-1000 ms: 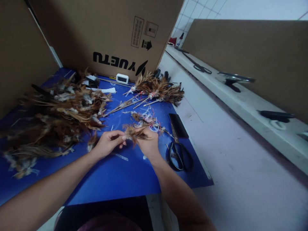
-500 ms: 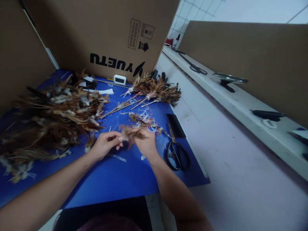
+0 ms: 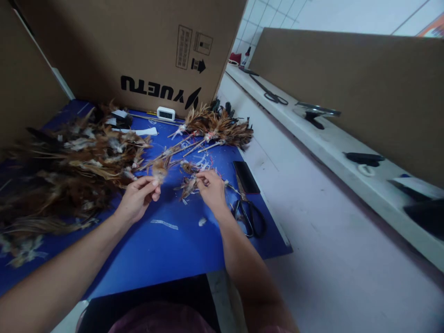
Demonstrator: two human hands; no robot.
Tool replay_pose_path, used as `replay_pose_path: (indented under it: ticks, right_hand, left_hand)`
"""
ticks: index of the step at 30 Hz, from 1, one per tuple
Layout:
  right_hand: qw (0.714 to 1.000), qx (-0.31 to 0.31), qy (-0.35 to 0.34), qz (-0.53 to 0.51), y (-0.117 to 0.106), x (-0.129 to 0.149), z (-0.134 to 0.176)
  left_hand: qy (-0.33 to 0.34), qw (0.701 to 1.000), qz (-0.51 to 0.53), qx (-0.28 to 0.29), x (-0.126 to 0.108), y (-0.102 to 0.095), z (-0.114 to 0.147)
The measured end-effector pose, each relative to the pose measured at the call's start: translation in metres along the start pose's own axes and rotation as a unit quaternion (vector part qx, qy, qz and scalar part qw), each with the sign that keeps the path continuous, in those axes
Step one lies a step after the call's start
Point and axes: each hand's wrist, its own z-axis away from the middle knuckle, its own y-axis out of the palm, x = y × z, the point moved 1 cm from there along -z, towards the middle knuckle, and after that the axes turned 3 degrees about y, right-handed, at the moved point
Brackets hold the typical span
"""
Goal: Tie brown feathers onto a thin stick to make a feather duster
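My left hand [image 3: 138, 196] pinches a small tuft of brown feathers [image 3: 160, 170] upright between thumb and fingers, above the blue table. To its right, my right hand [image 3: 212, 192] is closed, thumb and fingers together, at some loose brown feathers [image 3: 188, 186]. Its fingertips are partly hidden, but feathers seem to be between them. Just beyond that hand lies a small heap of feather scraps and clear plastic strips [image 3: 204, 163]. A large pile of brown feather bunches [image 3: 93, 162] spreads over the table left of my left hand.
Black-handled scissors [image 3: 250, 217] and a black phone-like slab [image 3: 246, 177] lie right of my right hand. Feather bundles on sticks [image 3: 222, 125] lie at the back, near a small white digital display [image 3: 166, 114]. A cardboard box [image 3: 145, 46] stands behind; a ledge [image 3: 312, 134] runs along the right.
My hands have moved apart. The left lifted its feather tuft up and leftward; the right moved away to the scrap heap, where loose feathers now show at its fingertips. The view shifted slightly.
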Motion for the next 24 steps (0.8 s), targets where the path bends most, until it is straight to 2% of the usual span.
replay_pose_path:
  ticks: [6, 11, 14, 18, 24]
  right_hand:
    - [0.984, 0.086, 0.021, 0.153, 0.014, 0.004, -0.028]
    - [0.978, 0.102, 0.031, 0.179, 0.033, 0.004, -0.057]
    - [0.980, 0.112, 0.043, 0.159, 0.038, -0.002, -0.067]
    - [0.987, 0.117, 0.060, 0.097, 0.030, -0.011, -0.076]
    - [0.992, 0.096, 0.054, 0.057, 0.003, -0.009, -0.093]
  left_hand:
    - [-0.008, 1.000, 0.008, -0.012, 0.002, -0.003, -0.006]
    - [-0.017, 1.000, 0.004, -0.015, 0.001, -0.002, -0.006]
    - [-0.015, 1.000, 0.006, -0.018, 0.000, -0.002, -0.006]
    - [-0.021, 0.999, 0.021, -0.019, 0.000, 0.000, -0.007]
    - [-0.039, 0.999, 0.020, -0.002, 0.000, 0.003, -0.007]
